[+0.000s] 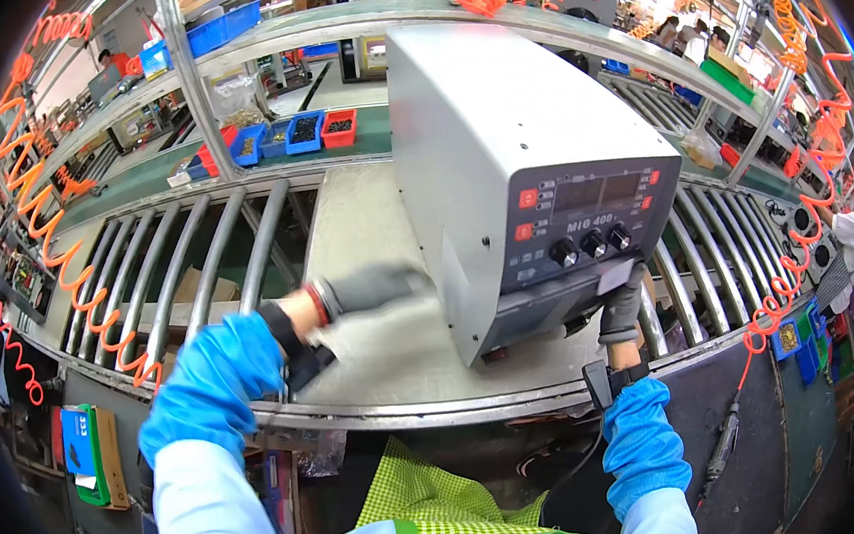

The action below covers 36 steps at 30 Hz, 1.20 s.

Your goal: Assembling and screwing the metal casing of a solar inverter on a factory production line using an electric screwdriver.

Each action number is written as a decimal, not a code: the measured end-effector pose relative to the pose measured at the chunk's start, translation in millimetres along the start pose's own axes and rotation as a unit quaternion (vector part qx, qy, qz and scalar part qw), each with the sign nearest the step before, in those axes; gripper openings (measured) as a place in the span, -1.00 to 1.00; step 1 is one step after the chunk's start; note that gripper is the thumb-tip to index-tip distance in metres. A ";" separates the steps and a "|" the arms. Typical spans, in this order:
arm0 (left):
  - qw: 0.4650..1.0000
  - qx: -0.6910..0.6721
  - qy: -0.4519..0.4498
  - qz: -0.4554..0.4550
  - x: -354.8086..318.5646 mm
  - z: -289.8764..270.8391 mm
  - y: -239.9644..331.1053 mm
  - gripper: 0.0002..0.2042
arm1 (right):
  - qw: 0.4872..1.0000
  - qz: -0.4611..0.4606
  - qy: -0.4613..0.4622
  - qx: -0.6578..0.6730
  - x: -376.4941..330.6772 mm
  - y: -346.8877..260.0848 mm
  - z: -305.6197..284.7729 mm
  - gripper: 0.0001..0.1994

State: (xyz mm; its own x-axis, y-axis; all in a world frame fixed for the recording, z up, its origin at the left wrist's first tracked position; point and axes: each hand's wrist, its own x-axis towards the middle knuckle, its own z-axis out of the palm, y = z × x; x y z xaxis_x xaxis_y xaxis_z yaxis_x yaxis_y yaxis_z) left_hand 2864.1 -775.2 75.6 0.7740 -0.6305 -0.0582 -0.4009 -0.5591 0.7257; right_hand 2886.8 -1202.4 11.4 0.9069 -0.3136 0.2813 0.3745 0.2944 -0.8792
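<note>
A large box-shaped welding machine [526,119] with a pale grey casing stands on a metal plate [363,222] in front of me. Its dark front panel [589,216] carries a display, red buttons and three black knobs. My right hand [621,312], in a grey glove, is closed at the lower right front edge of the machine. A small pale flat piece [616,276] shows by its fingertips; whether it is held I cannot tell. My left hand [374,289], also gloved, is over the plate beside the machine's left side, its fingers smeared by motion.
Metal rollers [215,254] flank the plate on both sides. Behind them, red and blue bins [306,131] of small parts stand on a green bench. Orange coiled air hoses [40,197] hang at both sides. A tool [724,441] hangs at the lower right. Other people work farther off.
</note>
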 end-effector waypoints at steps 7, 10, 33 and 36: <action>0.920 -0.032 0.385 -0.074 113.9 -197.8 -101.4 -0.32 | 0.995 -0.040 0.072 0.048 -10.1 15.7 -5.8 0.05; 0.888 -0.110 0.446 -0.015 181.9 -210.1 -109.2 -0.25 | 0.994 0.010 0.102 0.032 -22.8 1.9 9.9 0.04; 0.746 -0.314 0.587 -0.008 -70.3 -123.6 -41.1 -0.36 | 0.982 0.105 -0.150 -0.039 82.9 34.1 -17.8 -0.37; 0.793 -0.319 0.519 0.003 -80.6 -122.0 -44.6 -0.31 | 0.971 0.072 -0.178 -0.139 114.0 15.7 -50.3 -0.36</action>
State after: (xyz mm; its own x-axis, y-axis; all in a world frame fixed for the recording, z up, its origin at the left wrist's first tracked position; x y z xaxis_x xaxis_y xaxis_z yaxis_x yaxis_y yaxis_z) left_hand 2879.4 -633.7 131.5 0.8919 0.3369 0.3016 -0.3326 0.0367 0.9424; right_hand 2986.4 -1279.0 10.3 0.9739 0.0605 0.2187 0.2165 0.0419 -0.9754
